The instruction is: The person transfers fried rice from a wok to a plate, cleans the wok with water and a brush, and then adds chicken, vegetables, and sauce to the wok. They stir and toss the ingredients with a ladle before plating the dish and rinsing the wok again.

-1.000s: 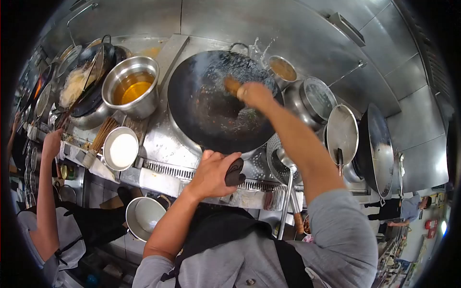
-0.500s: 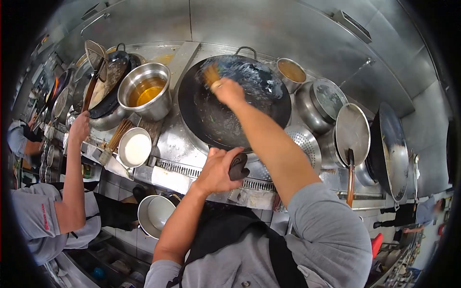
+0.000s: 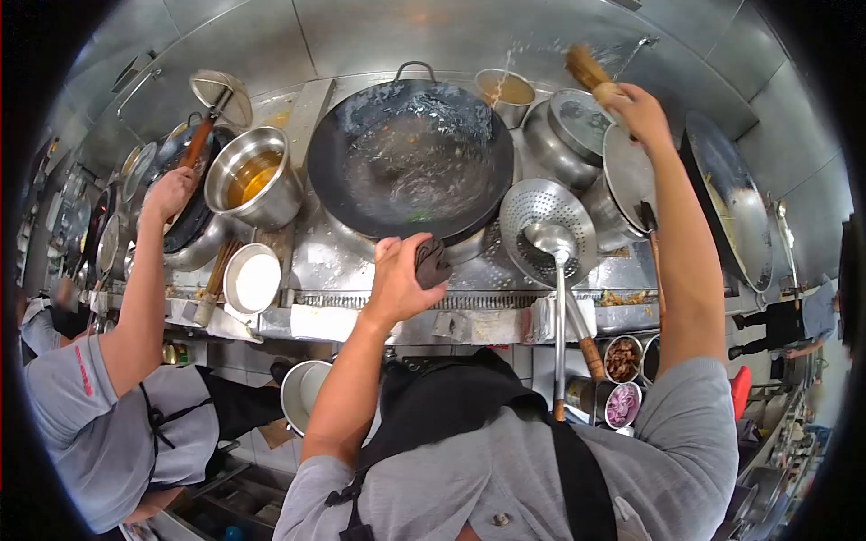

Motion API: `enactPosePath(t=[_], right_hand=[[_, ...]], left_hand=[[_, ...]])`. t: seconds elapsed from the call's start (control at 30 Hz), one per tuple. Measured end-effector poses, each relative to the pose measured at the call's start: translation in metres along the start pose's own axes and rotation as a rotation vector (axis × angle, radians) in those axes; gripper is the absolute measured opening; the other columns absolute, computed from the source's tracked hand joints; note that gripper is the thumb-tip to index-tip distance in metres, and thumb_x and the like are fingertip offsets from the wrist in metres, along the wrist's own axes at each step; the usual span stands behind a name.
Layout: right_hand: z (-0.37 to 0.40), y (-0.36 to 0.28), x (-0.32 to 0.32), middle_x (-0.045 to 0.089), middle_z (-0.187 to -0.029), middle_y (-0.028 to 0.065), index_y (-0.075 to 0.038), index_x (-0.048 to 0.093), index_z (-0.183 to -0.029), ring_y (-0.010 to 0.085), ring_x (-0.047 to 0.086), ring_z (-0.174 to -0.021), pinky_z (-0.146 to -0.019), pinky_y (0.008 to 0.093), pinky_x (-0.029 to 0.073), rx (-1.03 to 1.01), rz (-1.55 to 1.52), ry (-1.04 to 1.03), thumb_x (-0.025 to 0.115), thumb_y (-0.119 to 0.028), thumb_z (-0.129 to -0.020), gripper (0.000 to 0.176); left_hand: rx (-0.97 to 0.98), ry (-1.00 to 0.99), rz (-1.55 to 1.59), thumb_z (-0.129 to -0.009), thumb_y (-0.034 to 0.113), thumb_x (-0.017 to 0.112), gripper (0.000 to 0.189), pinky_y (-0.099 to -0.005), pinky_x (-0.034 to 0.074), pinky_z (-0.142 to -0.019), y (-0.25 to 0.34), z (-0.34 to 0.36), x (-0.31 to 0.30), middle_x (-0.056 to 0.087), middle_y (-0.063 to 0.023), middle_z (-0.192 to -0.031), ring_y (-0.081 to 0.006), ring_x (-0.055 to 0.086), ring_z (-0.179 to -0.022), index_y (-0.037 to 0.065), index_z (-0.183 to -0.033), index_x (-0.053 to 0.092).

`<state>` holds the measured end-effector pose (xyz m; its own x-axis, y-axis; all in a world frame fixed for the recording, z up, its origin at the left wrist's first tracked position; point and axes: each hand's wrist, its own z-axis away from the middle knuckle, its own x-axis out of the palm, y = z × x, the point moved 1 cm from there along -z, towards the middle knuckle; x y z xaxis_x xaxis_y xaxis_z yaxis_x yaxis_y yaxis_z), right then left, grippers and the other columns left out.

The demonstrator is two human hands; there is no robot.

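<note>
A large black wok (image 3: 334, 180) sits on the stove in front of me, with murky water and a green scrap inside. My left hand (image 3: 397, 281) is closed around a dark folded cloth (image 3: 433, 264) at the wok's near rim. Out to the right, my right hand (image 3: 642, 115) grips a bamboo brush (image 3: 588, 70), raised above the metal pots and away from the wok. Water drops fly near the brush and over a small pot of brownish liquid (image 3: 507, 90).
A perforated ladle (image 3: 523, 212) with a smaller ladle lies right of the wok. Left are a pot of yellow oil (image 3: 278, 192) and a white-filled bowl (image 3: 253, 279). A co-worker's hand (image 3: 170, 192) holds a strainer (image 3: 222, 97). Another wok (image 3: 741, 207) leans far right.
My right hand has lifted the brush out of the wok and swung it right. My left hand still holds the cloth at the rim. The co-worker's strainer has shifted, and the view has moved.
</note>
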<state>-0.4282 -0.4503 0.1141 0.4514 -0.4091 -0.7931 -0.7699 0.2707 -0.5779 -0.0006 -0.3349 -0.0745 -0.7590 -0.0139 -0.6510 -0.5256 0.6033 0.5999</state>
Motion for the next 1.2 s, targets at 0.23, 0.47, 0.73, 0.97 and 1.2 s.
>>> enactPosePath(t=[0.23, 0.47, 0.73, 0.97, 1.2], right_hand=[[0.228, 0.077, 0.073, 0.059, -0.135, 0.0165, 0.004, 0.052, -0.139, 0.0232, 0.056, -0.125, -0.107, 0.0336, 0.041, -0.126, -0.612, -0.001, 0.076, -0.024, -0.085, 0.066], [0.380, 0.125, 0.197, 0.061, -0.131, 0.0176, 0.007, 0.048, -0.139, 0.0221, 0.057, -0.121, -0.101, 0.0317, 0.044, 0.518, -0.864, -0.497, 0.074, -0.015, -0.088, 0.061], [0.387, 0.121, 0.206, 0.057, -0.128, 0.0240, -0.010, 0.050, -0.139, 0.0433, 0.056, -0.119, -0.101, 0.0456, 0.046, 0.040, -0.354, -0.443, 0.078, -0.017, -0.080, 0.065], [0.391, 0.129, 0.215, 0.059, -0.127, 0.0265, -0.012, 0.046, -0.142, 0.0444, 0.057, -0.119, -0.102, 0.0463, 0.046, 0.085, -0.395, -0.478, 0.077, -0.019, -0.081, 0.069], [0.385, 0.132, 0.215, 0.058, -0.130, 0.0271, -0.009, 0.046, -0.141, 0.0442, 0.056, -0.122, -0.103, 0.0460, 0.045, 0.067, -0.436, -0.526, 0.077, -0.019, -0.081, 0.069]], left_hand=[[-0.698, 0.183, 1.593, -0.086, 0.025, 0.061, 0.039, -0.0442, 0.054, -0.091, 0.024, 0.072, -0.009, 0.069, -0.0169, -0.095, -0.0295, 0.068, -0.095, 0.000, -0.116, 0.059], [-1.164, 0.302, 1.524, -0.085, 0.036, 0.066, 0.036, -0.0434, 0.055, -0.071, 0.001, 0.086, -0.019, 0.067, -0.0131, -0.091, -0.0278, 0.065, -0.078, 0.007, -0.107, 0.061], [-1.299, 0.149, 1.405, -0.085, 0.043, 0.065, 0.039, -0.0489, 0.049, -0.087, -0.040, -0.021, 0.008, 0.065, -0.0097, -0.101, -0.0281, 0.060, -0.096, 0.009, -0.105, 0.063], [-1.290, 0.266, 1.502, -0.081, 0.022, 0.067, 0.026, -0.0458, 0.053, -0.083, -0.032, -0.017, 0.024, 0.065, -0.0117, -0.099, -0.0284, 0.061, -0.094, 0.008, -0.102, 0.062], [-1.272, 0.361, 1.608, -0.081, 0.021, 0.066, 0.020, -0.0413, 0.053, -0.074, 0.017, 0.002, 0.023, 0.066, -0.0139, -0.095, -0.0281, 0.061, -0.087, 0.009, -0.096, 0.059]])
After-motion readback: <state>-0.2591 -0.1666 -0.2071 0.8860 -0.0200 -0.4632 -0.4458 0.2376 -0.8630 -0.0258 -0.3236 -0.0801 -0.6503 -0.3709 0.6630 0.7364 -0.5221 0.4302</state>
